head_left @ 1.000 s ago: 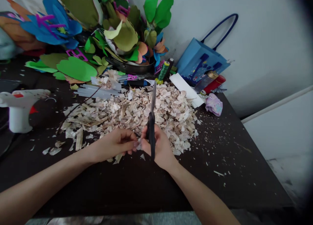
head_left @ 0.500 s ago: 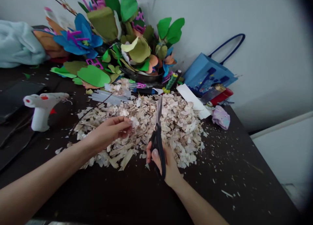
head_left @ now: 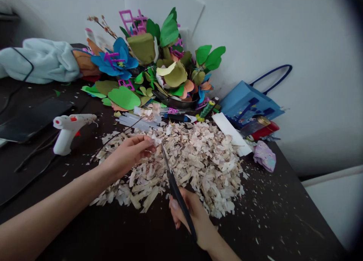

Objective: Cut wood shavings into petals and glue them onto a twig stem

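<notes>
Between the thumb and fingertips of my left hand (head_left: pixel 136 151) is a small whitish paper scrap (head_left: pixel 155 140), pinched over the left part of the pile. My right hand (head_left: pixel 193 215) grips black-handled scissors (head_left: pixel 177 191), whose blades point up and left with their tips close to the scrap. Whether the tips touch it I cannot tell. Below both hands spreads a wide heap of cream and pale pink paper scraps (head_left: pixel 210 162) on the dark table (head_left: pixel 136 234).
A white glue gun (head_left: pixel 65 134) stands on the left, near a dark flat case (head_left: pixel 36 117). Behind the heap are glue sticks (head_left: pixel 136 120), a green thread spool (head_left: pixel 207 109) and paper flowers (head_left: pixel 121 62). At right are a white strip (head_left: pixel 231 132), a blue bag (head_left: pixel 249 100) and a crumpled lilac piece (head_left: pixel 264 156).
The scissors have swung from nearly upright to leaning left, bringing their tips to the scrap in my left hand. The whole view has shifted, so the things appear farther right and lower.
</notes>
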Demonstrator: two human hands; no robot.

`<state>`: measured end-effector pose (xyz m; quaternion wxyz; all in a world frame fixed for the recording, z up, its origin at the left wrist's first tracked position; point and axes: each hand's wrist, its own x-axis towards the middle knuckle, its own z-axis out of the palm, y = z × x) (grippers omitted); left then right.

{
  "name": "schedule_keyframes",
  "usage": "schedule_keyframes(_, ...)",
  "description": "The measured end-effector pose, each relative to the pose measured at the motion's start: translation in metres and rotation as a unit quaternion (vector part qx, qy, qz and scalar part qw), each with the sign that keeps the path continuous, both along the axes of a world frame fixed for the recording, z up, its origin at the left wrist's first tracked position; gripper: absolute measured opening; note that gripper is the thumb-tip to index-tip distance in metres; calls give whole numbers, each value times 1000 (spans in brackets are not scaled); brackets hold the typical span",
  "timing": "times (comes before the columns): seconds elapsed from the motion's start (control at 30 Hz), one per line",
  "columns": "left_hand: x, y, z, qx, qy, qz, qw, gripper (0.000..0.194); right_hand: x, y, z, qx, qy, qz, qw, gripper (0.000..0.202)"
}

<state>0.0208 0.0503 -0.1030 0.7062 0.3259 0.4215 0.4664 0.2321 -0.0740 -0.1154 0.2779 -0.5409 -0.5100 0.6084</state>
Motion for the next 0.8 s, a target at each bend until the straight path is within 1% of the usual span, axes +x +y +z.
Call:
schedule_keyframes(0.1, 1, -1, 2, 9, 4, -3, 1000, 38, -1, 1, 2, -16, 2, 0, 1000, 60)
schedule_keyframes(0.23, 4, -2, 5, 18, 14, -18, 1000, 42, -1, 1, 3, -16, 12, 2, 1000, 60)
schedule_keyframes(0.33, 5, -3, 4, 25, 25, -35, 999, 44, 0, 1, 1, -19, 22, 5, 1000, 59)
schedule_keyframes(0.47, 3, -4, 2, 39, 38, -63, 996, 42, 3, 3, -2, -20, 37, 1, 999, 57)
schedule_keyframes(0.6, 2, -4, -1, 41, 26, -74, 996, 39, 3, 2, -2, -18, 41, 1, 999, 56)
schedule_keyframes(0.8, 3, -3, -3, 7, -16, -72, 997, 36, 3, 2, 0, -12, 27, 7, 1000, 55)
